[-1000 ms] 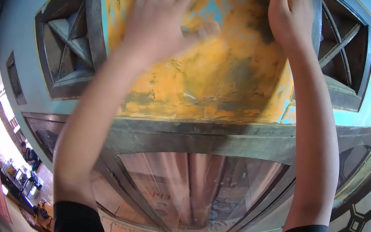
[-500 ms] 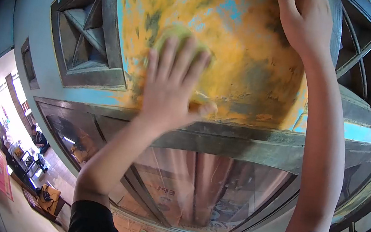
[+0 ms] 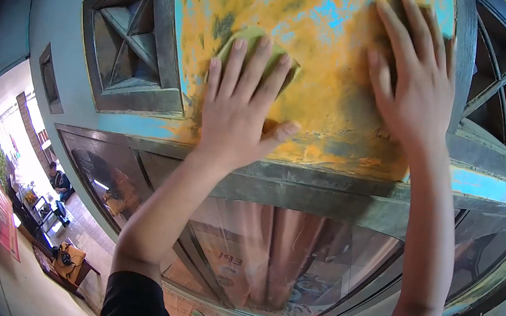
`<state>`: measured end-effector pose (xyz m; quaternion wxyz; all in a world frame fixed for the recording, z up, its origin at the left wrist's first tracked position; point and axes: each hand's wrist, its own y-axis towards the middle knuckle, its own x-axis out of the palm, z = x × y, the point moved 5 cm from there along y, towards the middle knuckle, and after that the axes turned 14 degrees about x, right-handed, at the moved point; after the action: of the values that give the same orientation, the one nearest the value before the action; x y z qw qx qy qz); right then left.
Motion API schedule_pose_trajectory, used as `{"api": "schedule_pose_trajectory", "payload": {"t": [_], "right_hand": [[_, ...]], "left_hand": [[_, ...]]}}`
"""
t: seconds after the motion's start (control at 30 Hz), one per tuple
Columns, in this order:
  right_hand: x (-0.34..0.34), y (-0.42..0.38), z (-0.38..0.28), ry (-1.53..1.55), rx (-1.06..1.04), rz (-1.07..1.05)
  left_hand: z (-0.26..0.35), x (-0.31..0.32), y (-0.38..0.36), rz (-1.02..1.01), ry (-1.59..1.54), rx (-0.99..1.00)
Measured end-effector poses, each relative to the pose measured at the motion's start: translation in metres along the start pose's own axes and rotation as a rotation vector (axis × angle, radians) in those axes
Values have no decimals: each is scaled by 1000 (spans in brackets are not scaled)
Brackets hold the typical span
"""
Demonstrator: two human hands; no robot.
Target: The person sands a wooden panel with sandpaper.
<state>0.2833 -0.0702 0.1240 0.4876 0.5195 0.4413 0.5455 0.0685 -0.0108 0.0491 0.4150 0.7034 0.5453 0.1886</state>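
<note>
My left hand (image 3: 237, 107) lies flat with its fingers spread, pressing a folded yellow-green piece of sandpaper (image 3: 290, 76) against the wall. Its thumb sticks out to the right, off the sheet. That wall panel (image 3: 334, 85) is patchy orange, with light blue and dark grey spots. To the right, my right hand (image 3: 415, 84) rests on the same panel near its wooden edge, fingers stretched upward and slightly apart. Dark shadow surrounds its fingertips.
Wooden vents with crossed bars flank the panel, one left (image 3: 134, 38) and one right (image 3: 499, 83). Below runs a dark wooden frame (image 3: 319, 196) with glass panes and a curtain behind. At far left a person (image 3: 59, 181) sits near a doorway; a small table (image 3: 72, 268) stands closer.
My right hand has come down the panel, so its fingers now show fully. My left hand, blurred before, is sharp now and stays in nearly the same spot. The view has shifted slightly.
</note>
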Motion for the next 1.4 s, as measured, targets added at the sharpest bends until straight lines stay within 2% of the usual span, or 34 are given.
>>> {"api": "schedule_pose_trajectory", "payload": {"t": [0.07, 0.13, 0.2, 0.33, 0.37, 0.5, 0.6, 0.77, 0.87, 0.9, 1.0, 1.13, 1.17, 1.27, 1.4], "right_hand": [[-11, -28, -2, -16, 28, -80], [-9, -54, 3, 29, 100, -216], [-12, -71, 4, -2, 118, -234], [-14, -88, 4, 17, 147, -264], [-13, -90, 5, 25, 150, -261], [-15, -90, 6, 26, 164, -275], [-14, -90, 7, 38, 164, -253], [-14, -92, 7, 22, 177, -262], [-15, -90, 6, 31, 171, -260], [-16, -90, 6, 25, 175, -264], [-15, -91, 5, 24, 179, -264], [-16, -93, 6, 26, 170, -276], [-17, -91, 7, 21, 169, -279], [-17, -91, 6, 16, 160, -275], [-15, -92, 7, 32, 167, -257]], "left_hand": [[-23, -9, 20, 1, 21, -10], [-41, -10, 33, 103, 12, -52], [-42, -9, 38, 140, 23, -86], [14, 3, -5, 30, -77, -70], [9, 6, -7, -1, -11, -44], [-46, -8, 39, 167, 52, -56], [-57, -6, 52, 221, 69, -61], [11, 4, -3, 1, -22, -18], [-28, -7, 23, 45, 15, 28], [-44, -11, 34, 120, 23, 4], [-57, -8, 45, 211, 55, -17], [19, 1, 3, -5, -102, 72], [21, 1, -3, -56, -83, 123], [-18, -7, 15, -38, 6, 92], [-49, -5, 31, 162, 1, -45]]}}
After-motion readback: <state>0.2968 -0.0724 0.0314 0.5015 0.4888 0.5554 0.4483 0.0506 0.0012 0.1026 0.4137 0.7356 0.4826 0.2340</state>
